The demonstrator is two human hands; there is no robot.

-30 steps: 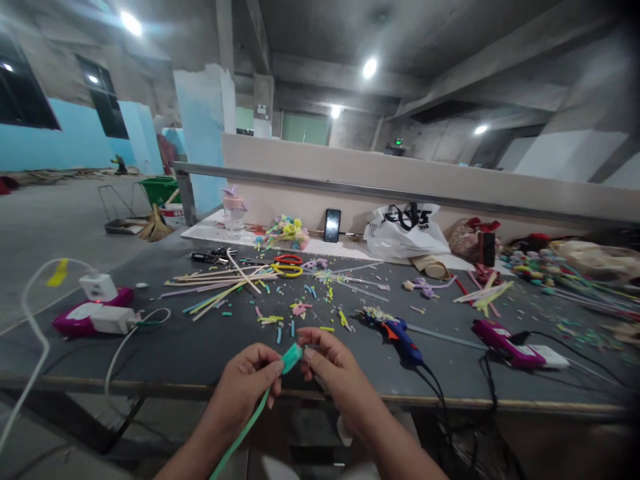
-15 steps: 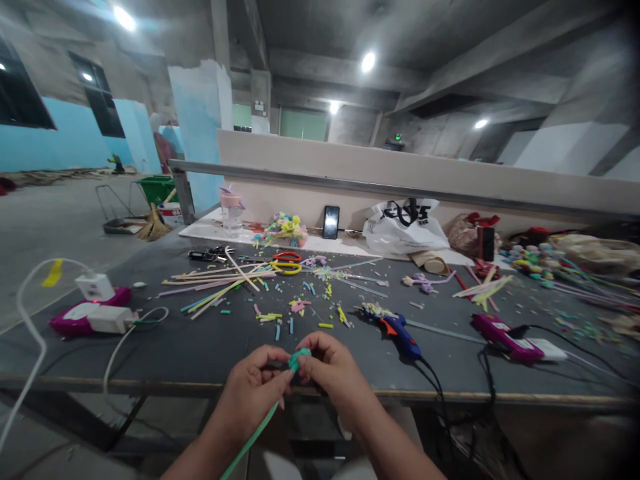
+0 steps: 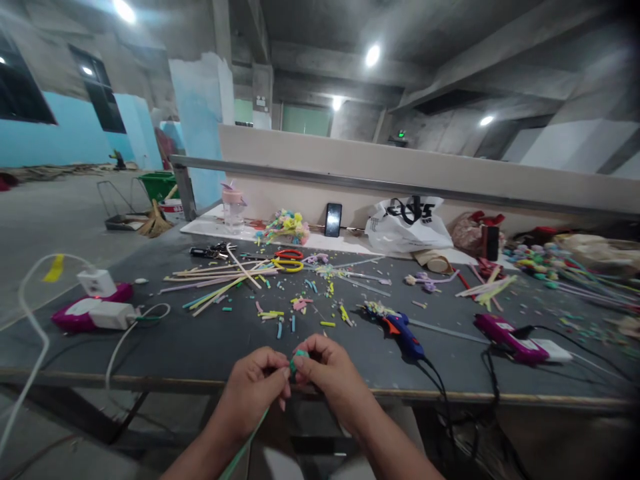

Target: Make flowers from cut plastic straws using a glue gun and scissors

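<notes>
At the table's front edge my left hand (image 3: pixel 257 383) pinches a green pipe cleaner (image 3: pixel 245 443) whose long tail hangs down toward my lap. My right hand (image 3: pixel 327 370) is closed with thumb and fingertips on its bunched teal-green end (image 3: pixel 299 358). The two hands almost meet, and fingers cover part of the bunch. Beyond them lie short cut pieces of pipe cleaner (image 3: pixel 273 314) in yellow, blue and pink. To the right rests a blue glue gun (image 3: pixel 407 337) with an orange trigger, its nozzle among scraps.
Scissors (image 3: pixel 287 265) with red and yellow handles lie beside long pipe cleaners (image 3: pixel 220 273). Purple power strips stand left (image 3: pixel 75 317) and right (image 3: pixel 510 339), with cables over the front edge. Behind are a phone (image 3: pixel 333 220), a cup (image 3: pixel 233 210) and a white bag (image 3: pixel 407 223).
The bunched green end has turned between my fingers and shows less. The tail hangs a little differently. Both hands stay nearly in place; the whole view has shifted slightly.
</notes>
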